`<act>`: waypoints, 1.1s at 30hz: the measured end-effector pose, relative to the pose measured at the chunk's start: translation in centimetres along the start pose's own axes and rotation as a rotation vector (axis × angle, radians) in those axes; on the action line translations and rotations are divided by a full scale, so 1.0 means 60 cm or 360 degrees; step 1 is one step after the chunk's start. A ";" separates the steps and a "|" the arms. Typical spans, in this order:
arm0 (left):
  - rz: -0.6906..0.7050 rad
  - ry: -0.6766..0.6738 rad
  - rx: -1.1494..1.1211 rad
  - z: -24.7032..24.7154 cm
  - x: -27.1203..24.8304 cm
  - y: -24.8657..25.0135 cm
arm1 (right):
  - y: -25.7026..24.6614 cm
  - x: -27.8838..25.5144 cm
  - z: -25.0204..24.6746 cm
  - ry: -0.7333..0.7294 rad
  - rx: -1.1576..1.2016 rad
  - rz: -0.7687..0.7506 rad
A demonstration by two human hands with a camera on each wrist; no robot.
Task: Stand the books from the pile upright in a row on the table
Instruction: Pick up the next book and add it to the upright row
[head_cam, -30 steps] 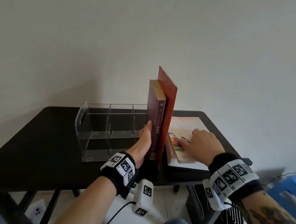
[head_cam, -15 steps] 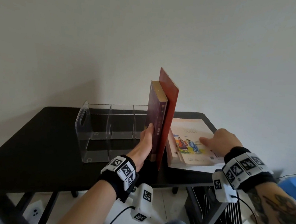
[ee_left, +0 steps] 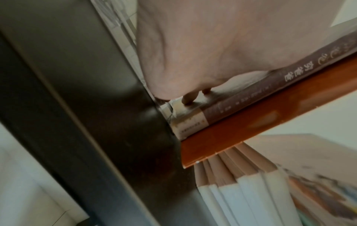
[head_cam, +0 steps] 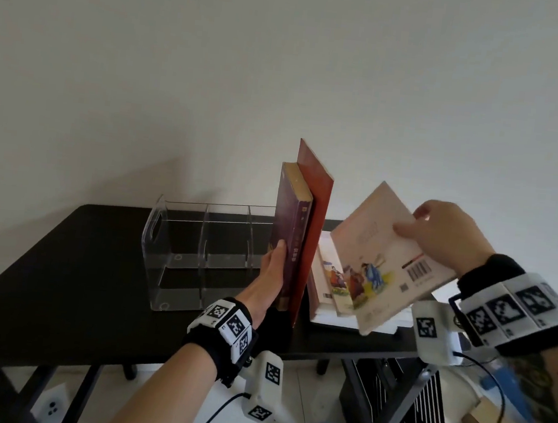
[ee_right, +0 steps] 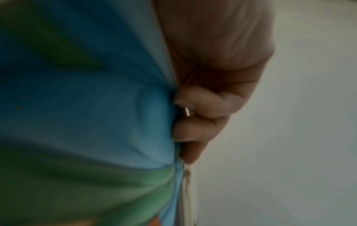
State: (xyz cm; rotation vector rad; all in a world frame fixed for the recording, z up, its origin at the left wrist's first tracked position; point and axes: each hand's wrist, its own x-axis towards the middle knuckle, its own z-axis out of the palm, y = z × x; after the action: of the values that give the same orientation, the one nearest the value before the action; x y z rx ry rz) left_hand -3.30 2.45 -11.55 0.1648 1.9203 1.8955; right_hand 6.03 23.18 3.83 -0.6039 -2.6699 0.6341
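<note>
Two hands share the work. Right-hand fingers (ee_right: 195, 116) curl under the illustrated book (head_cam: 382, 260), thumb on its upper cover, pinching its far edge; the right hand (head_cam: 447, 236) sits at 3 o'clock of the standing pair. Half a second ago this book lay flat on top of the pile (head_cam: 326, 302) with the hand just reaching its edge; now it is lifted clear at the far side and tilted, its near corner low over the pile. By judgement, the third book is in transit toward the row. Its long axis runs from 7 o'clock up to 1 o'clock, the picture cover facing the camera.

Left-hand fingers (ee_left: 190, 97) lie straight and together against the purple book (head_cam: 290, 233), the left hand (head_cam: 270, 279) bracing it upright on the black table (head_cam: 57, 274). A taller red book (head_cam: 313, 228) stands touching it at 3 o'clock; a clear divider rack (head_cam: 204, 255) stands at 9 o'clock.
</note>
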 end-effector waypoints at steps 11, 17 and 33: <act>0.0012 0.0121 -0.0003 0.012 0.010 0.001 | -0.109 -0.076 -0.036 0.0720 0.1097 -0.0463; 0.0035 0.0132 -0.0152 0.012 0.041 -0.015 | -0.147 -0.119 -0.020 0.0866 0.1313 -0.0800; -0.0022 0.0201 -0.0107 0.016 -0.006 0.026 | -0.193 -0.134 0.082 0.0465 0.0665 -0.0897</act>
State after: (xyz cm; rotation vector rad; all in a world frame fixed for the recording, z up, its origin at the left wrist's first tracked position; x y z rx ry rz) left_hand -2.92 3.27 -9.90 0.0118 1.9297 2.0013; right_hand 7.19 8.30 3.57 0.1599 -2.1835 0.8184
